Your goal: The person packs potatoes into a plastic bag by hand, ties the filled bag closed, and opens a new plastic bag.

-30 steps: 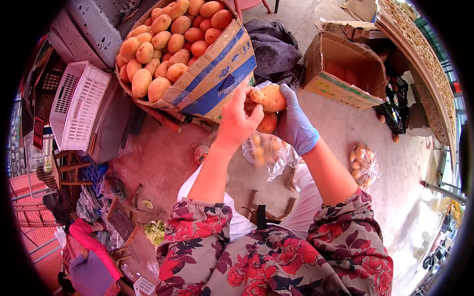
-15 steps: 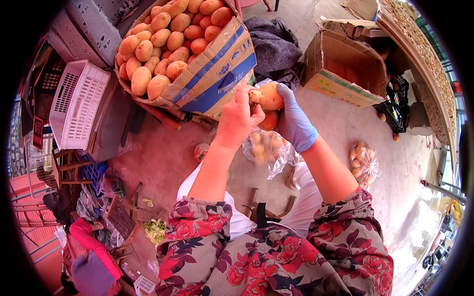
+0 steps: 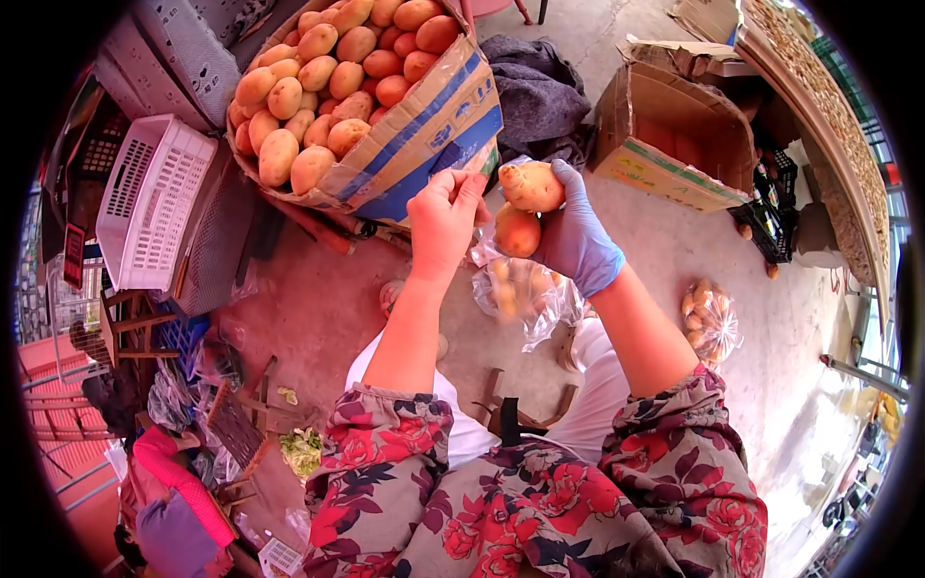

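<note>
My right hand (image 3: 581, 241), in a blue glove, holds a knobbly potato (image 3: 533, 186) above a second, rounder orange one (image 3: 517, 231). Just left of them is my left hand (image 3: 446, 220), bare, its thumb and index finger pinched together; whatever may be between the fingertips is too small to make out. The left hand is apart from the potatoes. Below the hands lies a clear plastic bag (image 3: 520, 291) with potatoes inside. A large cardboard box (image 3: 424, 135) heaped with potatoes (image 3: 316, 72) stands at the upper left.
An open cardboard box (image 3: 674, 178) stands at the upper right, with dark cloth (image 3: 535, 91) beside it. A tied bag of potatoes (image 3: 708, 323) rests on the floor. White crates (image 3: 159, 207) are at left; another person (image 3: 183, 491) is at lower left.
My left hand has moved left, off the potato's knobbly end. The gap between the hands has opened, and the lower potato shows more fully.
</note>
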Tool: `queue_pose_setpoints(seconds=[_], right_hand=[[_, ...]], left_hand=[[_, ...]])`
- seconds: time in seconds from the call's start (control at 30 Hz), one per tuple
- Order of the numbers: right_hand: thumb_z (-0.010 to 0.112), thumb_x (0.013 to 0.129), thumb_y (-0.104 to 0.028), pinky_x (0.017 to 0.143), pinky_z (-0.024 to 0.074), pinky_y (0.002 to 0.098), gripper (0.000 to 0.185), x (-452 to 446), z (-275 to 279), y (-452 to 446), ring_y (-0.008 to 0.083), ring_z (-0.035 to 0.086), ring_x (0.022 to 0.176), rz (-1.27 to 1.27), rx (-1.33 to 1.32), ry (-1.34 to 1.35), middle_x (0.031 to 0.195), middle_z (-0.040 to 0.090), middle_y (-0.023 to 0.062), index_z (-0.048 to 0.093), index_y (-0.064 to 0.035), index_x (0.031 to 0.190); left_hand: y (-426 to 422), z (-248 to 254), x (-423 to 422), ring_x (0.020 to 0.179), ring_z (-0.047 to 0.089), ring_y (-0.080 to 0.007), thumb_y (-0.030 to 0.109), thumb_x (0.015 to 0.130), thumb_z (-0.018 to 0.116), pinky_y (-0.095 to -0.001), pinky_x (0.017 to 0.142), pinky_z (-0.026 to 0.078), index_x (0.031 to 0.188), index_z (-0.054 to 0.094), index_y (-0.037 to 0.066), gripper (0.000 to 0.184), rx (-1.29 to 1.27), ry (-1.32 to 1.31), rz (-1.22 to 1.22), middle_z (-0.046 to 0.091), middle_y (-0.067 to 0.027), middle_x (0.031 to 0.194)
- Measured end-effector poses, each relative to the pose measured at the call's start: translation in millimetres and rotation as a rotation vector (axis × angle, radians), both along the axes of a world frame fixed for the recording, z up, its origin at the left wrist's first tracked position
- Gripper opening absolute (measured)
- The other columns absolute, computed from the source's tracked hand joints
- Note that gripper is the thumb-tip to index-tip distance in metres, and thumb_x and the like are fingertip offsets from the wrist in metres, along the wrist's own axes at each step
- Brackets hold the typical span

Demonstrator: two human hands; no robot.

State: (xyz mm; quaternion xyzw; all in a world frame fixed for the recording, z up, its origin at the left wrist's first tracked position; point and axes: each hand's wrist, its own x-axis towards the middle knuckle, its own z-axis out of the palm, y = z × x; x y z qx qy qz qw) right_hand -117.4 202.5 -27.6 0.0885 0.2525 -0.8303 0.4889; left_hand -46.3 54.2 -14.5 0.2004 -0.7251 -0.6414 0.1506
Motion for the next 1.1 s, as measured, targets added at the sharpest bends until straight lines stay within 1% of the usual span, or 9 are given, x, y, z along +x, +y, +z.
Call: queue_pose_setpoints(seconds=[0.1, 0.17, 0.27, 0.4, 0.5, 0.6, 0.8, 0.93, 1.1], right_hand=[[0.054, 0.087, -0.047, 0.088, 0.0478, 0.038, 0.052, 3, 6, 0, 0.0226, 0.059, 0.096, -0.024, 0.025, 0.032, 0.109, 0.059, 0.0096, 0.049, -0.0064, 0.118], [0.054, 0.088, -0.043, 0.089, 0.0465, 0.0351, 0.049, 4, -4, -3, 0.0214, 0.058, 0.099, -0.015, 0.028, 0.205, 0.111, 0.058, 0.0101, 0.048, -0.0045, 0.119], [0.055, 0.09, -0.034, 0.089, 0.0458, 0.0312, 0.044, 5, -8, -4, 0.0183, 0.058, 0.1, -0.033, 0.063, 0.415, 0.112, 0.058, 0.0104, 0.05, -0.0011, 0.118], [0.056, 0.09, -0.032, 0.086, 0.0465, 0.0301, 0.039, -1, 0, -7, 0.0163, 0.058, 0.098, -0.106, 0.035, 0.385, 0.109, 0.059, 0.0087, 0.053, -0.0012, 0.114], [0.055, 0.091, -0.034, 0.084, 0.0469, 0.0297, 0.038, -5, -1, -5, 0.0154, 0.058, 0.096, -0.125, 0.054, 0.35, 0.106, 0.06, 0.0073, 0.055, -0.002, 0.112], [0.054, 0.092, -0.036, 0.082, 0.0475, 0.0304, 0.038, -5, -3, -2, 0.0152, 0.058, 0.095, -0.082, 0.106, 0.325, 0.105, 0.06, 0.0064, 0.056, -0.0036, 0.112], [0.053, 0.091, -0.042, 0.086, 0.048, 0.0355, 0.046, -2, 1, -6, 0.019, 0.057, 0.099, -0.003, 0.047, 0.13, 0.11, 0.058, 0.0077, 0.051, -0.0058, 0.119], [0.054, 0.088, -0.045, 0.09, 0.0463, 0.039, 0.053, 1, 10, -4, 0.0222, 0.055, 0.106, 0.026, -0.008, 0.035, 0.118, 0.055, 0.0098, 0.047, -0.006, 0.123], [0.06, 0.085, -0.038, 0.091, 0.0463, 0.0393, 0.053, -1, 4, -1, 0.0237, 0.055, 0.108, -0.009, -0.049, 0.189, 0.119, 0.055, 0.0117, 0.047, -0.0033, 0.123]], left_hand=[[-6, 4, 3, 0.057, 0.061, -0.0149, 0.028, 0.095, 0.052, -0.0235, 0.05, 0.049, 0.103, 0.055, 0.001, 0.029, 0.343, -0.173, -0.104, 0.061, -0.0091, 0.073], [-4, 14, 5, 0.057, 0.062, -0.0173, 0.031, 0.095, 0.05, -0.0251, 0.05, 0.05, 0.111, 0.05, 0.001, 0.034, 0.553, -0.235, -0.173, 0.06, -0.0111, 0.076], [-1, 2, 3, 0.056, 0.063, -0.0184, 0.03, 0.095, 0.051, -0.026, 0.048, 0.051, 0.12, 0.04, -0.002, 0.041, 0.431, -0.147, -0.237, 0.059, -0.0142, 0.081], [4, 0, 3, 0.07, 0.065, -0.018, 0.016, 0.093, 0.054, -0.0274, 0.061, 0.054, 0.115, 0.044, -0.003, 0.03, 0.209, 0.167, -0.176, 0.062, -0.0121, 0.086], [2, 3, 6, 0.079, 0.065, -0.0164, 0.011, 0.09, 0.058, -0.0272, 0.071, 0.053, 0.111, 0.048, 0.0, 0.026, -0.106, 0.23, -0.113, 0.063, -0.0105, 0.091], [4, -1, 10, 0.08, 0.065, -0.0156, 0.008, 0.088, 0.06, -0.0272, 0.072, 0.052, 0.108, 0.05, 0.0, 0.025, -0.413, 0.267, -0.1, 0.064, -0.0106, 0.095], [9, -2, 11, 0.086, 0.064, -0.0157, 0.003, 0.084, 0.064, -0.0273, 0.075, 0.051, 0.108, 0.05, 0.001, 0.027, -0.471, 0.325, -0.05, 0.064, -0.011, 0.098], [7, -6, 7, 0.087, 0.062, -0.0127, 0.001, 0.083, 0.065, -0.0263, 0.078, 0.05, 0.11, 0.05, 0.001, 0.03, -0.352, 0.333, -0.085, 0.064, -0.0083, 0.1], [0, 0, 8, 0.086, 0.06, -0.0103, 0.001, 0.084, 0.064, -0.0245, 0.079, 0.05, 0.114, 0.05, -0.001, 0.033, -0.191, 0.163, -0.147, 0.062, -0.0049, 0.101]])
